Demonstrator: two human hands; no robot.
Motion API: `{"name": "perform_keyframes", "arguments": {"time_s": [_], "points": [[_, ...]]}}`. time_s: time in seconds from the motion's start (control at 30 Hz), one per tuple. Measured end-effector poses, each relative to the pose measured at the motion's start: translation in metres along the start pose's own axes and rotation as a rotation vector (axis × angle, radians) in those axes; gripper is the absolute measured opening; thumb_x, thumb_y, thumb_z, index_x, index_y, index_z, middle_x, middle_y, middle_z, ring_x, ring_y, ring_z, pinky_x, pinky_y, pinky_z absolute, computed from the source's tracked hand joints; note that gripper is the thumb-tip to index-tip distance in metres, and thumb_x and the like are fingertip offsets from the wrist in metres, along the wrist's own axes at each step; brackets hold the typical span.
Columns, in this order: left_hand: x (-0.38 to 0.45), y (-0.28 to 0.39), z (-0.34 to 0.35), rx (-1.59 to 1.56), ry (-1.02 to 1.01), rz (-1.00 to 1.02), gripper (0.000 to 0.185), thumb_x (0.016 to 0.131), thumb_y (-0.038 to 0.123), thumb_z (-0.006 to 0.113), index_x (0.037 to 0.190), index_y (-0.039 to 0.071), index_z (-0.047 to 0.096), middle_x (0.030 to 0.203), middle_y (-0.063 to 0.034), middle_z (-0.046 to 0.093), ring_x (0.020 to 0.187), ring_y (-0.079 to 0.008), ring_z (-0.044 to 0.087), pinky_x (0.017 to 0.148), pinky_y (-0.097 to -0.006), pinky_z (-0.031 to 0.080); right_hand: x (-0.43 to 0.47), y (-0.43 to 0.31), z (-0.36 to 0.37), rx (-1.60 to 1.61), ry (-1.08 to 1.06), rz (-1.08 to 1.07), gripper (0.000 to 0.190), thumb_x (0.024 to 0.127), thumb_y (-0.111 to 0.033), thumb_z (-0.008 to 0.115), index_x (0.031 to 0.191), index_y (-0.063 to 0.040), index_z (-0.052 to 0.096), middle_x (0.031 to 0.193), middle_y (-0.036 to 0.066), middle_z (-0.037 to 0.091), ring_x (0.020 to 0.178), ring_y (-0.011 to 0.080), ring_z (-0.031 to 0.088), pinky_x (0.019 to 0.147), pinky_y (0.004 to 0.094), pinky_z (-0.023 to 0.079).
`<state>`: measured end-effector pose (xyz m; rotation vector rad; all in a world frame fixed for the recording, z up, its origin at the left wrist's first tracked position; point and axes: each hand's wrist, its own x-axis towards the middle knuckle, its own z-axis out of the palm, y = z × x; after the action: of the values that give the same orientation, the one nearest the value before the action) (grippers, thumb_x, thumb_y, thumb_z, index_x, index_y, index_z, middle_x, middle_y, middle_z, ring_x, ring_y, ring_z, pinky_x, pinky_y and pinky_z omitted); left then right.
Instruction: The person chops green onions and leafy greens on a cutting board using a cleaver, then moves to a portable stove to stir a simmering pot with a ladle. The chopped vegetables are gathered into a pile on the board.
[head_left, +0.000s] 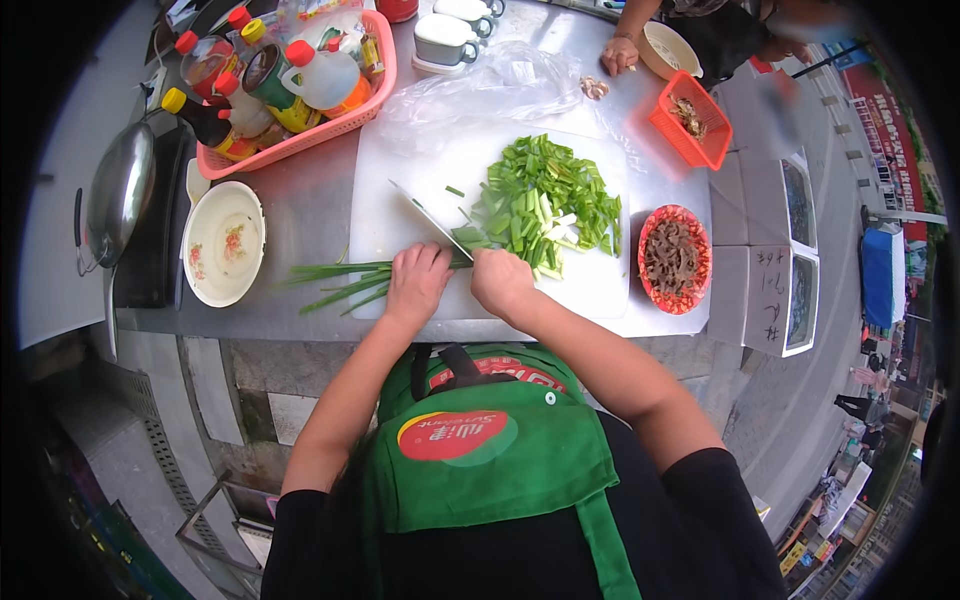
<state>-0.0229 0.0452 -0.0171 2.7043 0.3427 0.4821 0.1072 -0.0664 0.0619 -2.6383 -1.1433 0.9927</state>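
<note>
My left hand (418, 280) presses a bunch of long green stalks (341, 274), likely scallions or garlic greens, onto a white cutting board (390, 225). The leafy ends stick out past the board's left edge. In my right hand (504, 281) is the handle of a kitchen knife, its blade (426, 213) pointing away to the upper left. The blade is just beyond my left fingertips, beside cut green pieces. A wide heap of chopped greens (551, 195), with some white stem pieces, covers the board's right half. My right fist mostly hides the knife handle.
An enamel basin (225, 262) stands left, near a wok (124, 195). Behind are a pink basket (300, 133) of bottles, a clear plastic bag (480, 90) and lidded jars (445, 39). Right sit a red bowl of dark food (673, 257) and an orange basket (694, 146). Another person's hand (620, 55) touches the table.
</note>
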Motion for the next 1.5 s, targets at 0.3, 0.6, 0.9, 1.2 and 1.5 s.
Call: {"name": "perform_keyframes", "arguments": {"time_s": [0.3, 0.6, 0.9, 1.2, 1.5], "points": [[0.020, 0.022, -0.002, 0.080, 0.071, -0.146, 0.072, 0.072, 0.028, 0.080, 0.132, 0.003, 0.050, 0.117, -0.0104, 0.052, 0.115, -0.0276, 0.049, 0.104, -0.0463, 0.033, -0.043, 0.045, -0.024, 0.151, 0.101, 0.016, 0.020, 0.088, -0.014, 0.052, 0.095, -0.002, 0.066, 0.082, 0.026, 0.067, 0.081, 0.0439, 0.066, 0.076, 0.0518, 0.053], [-0.001, -0.009, -0.006, -0.094, 0.025, -0.033, 0.045, 0.070, 0.015, 0.078, 0.110, 0.005, 0.060, 0.112, -0.0079, 0.058, 0.108, -0.0291, 0.054, 0.093, -0.0429, 0.042, -0.062, 0.044, -0.014, -0.052, -0.168, 0.031, 0.019, 0.087, -0.010, 0.051, 0.097, -0.002, 0.065, 0.089, 0.024, 0.069, 0.087, 0.0419, 0.068, 0.078, 0.0497, 0.054], [-0.007, -0.004, -0.001, -0.097, 0.090, -0.088, 0.036, 0.075, 0.012, 0.074, 0.109, 0.009, 0.062, 0.111, -0.0068, 0.058, 0.108, -0.0278, 0.053, 0.091, -0.0412, 0.043, 0.010, 0.000, 0.000, 0.097, 0.027, -0.015, 0.021, 0.087, -0.013, 0.053, 0.094, -0.001, 0.068, 0.092, 0.026, 0.069, 0.089, 0.0422, 0.067, 0.081, 0.0503, 0.053], [0.003, 0.007, -0.028, 0.037, 0.062, -0.281, 0.092, 0.062, 0.036, 0.087, 0.134, 0.000, 0.043, 0.133, -0.0147, 0.050, 0.129, -0.0301, 0.043, 0.114, -0.0533, 0.022, -0.055, 0.027, -0.041, 0.074, -0.009, -0.059, 0.019, 0.090, -0.015, 0.053, 0.093, 0.000, 0.065, 0.078, 0.027, 0.066, 0.079, 0.0458, 0.065, 0.076, 0.0535, 0.052], [-0.017, -0.017, -0.006, -0.155, 0.134, -0.112, 0.040, 0.072, 0.008, 0.077, 0.108, 0.004, 0.061, 0.112, -0.0100, 0.060, 0.109, -0.0309, 0.055, 0.094, -0.0420, 0.044, -0.037, 0.021, -0.009, -0.057, -0.181, -0.006, 0.025, 0.087, -0.009, 0.051, 0.104, -0.002, 0.067, 0.090, 0.025, 0.069, 0.090, 0.0421, 0.067, 0.081, 0.0496, 0.053]]}}
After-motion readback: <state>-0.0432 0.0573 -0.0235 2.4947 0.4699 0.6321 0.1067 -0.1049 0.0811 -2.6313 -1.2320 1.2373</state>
